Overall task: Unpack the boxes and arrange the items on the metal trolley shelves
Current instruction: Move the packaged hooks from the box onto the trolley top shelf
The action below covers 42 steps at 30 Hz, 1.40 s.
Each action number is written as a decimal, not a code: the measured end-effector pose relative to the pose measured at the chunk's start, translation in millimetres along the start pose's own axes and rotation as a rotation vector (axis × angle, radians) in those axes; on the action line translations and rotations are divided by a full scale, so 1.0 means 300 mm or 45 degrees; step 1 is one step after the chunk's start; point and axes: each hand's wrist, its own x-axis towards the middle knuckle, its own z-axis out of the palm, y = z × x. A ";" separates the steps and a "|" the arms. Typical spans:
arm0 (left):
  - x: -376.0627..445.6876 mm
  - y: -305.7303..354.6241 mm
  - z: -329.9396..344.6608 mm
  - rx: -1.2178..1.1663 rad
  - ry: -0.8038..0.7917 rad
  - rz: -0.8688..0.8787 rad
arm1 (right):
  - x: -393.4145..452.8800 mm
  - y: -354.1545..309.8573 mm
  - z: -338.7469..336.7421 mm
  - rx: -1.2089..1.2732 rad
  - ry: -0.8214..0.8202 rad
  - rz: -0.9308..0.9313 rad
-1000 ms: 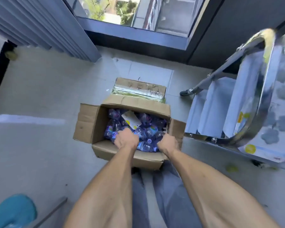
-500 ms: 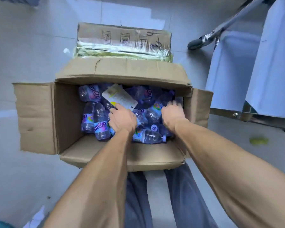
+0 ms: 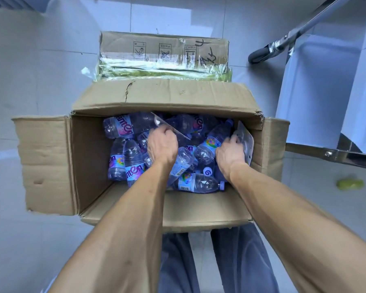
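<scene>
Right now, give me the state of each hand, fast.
Left hand: closed, gripping a flat clear plastic pack in the box.
Right hand: closed, gripping another clear pack.

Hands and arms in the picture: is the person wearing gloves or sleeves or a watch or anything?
No. The left hand and right hand are bare, with no gloves. Both forearms are uncovered as far as the picture shows, so no sleeves, and no watch, ring or bracelet shows on the parts in view. The only clothing in sight is blue-grey trousers below the arms.
</scene>
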 end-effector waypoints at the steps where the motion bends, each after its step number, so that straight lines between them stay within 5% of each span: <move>1: -0.003 0.005 -0.001 0.112 -0.013 0.056 | 0.006 0.007 -0.010 0.011 -0.003 0.023; 4: -0.005 0.001 0.021 0.211 0.039 0.087 | 0.004 0.014 -0.031 0.049 -0.053 0.103; 11: 0.001 0.062 0.050 -0.462 0.410 -0.386 | 0.003 0.033 -0.013 -0.166 0.058 -0.085; 16: 0.011 0.104 0.090 -0.443 0.425 -0.491 | 0.012 0.052 0.015 -0.194 0.137 -0.168; 24: 0.017 0.145 0.130 -0.386 0.489 -0.414 | 0.009 0.008 -0.034 -0.046 0.197 -0.135; 30: -0.002 0.132 0.117 -0.270 0.483 -0.322 | 0.014 0.035 0.003 -0.160 0.035 0.006; 42: -0.018 0.112 0.126 -0.040 0.422 -0.182 | 0.044 0.026 0.054 -0.265 0.049 -0.136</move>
